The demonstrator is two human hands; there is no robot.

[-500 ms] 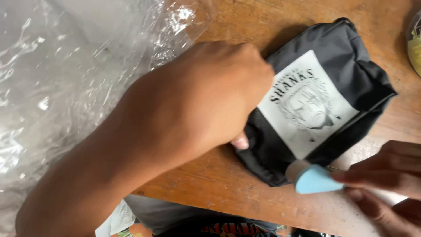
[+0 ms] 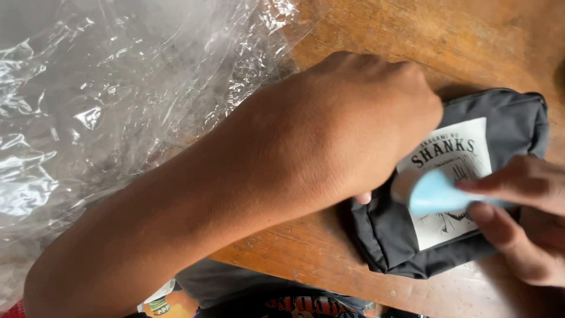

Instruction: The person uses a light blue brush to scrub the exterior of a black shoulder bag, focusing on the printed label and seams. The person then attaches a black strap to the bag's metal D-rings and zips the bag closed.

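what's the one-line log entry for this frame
left hand: pressing dark folded garment | right hand: holding light blue scraper on white print | surface: wooden table | nearby: clear plastic sheet

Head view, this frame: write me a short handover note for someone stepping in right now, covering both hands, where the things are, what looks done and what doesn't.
Left hand: pressed down on the left part of the folded dark grey garment, pinning it to the wooden table.
Right hand: pinching a small light blue flat tool and holding it against the white printed patch on the garment.
Crumpled clear plastic sheet: lies to the left, partly under the left forearm.
Done: garment is folded, out of the plastic, and the patch sits on it.
Left: cannot tell how much of the patch the tool has covered; its lower part is hidden by the right hand.
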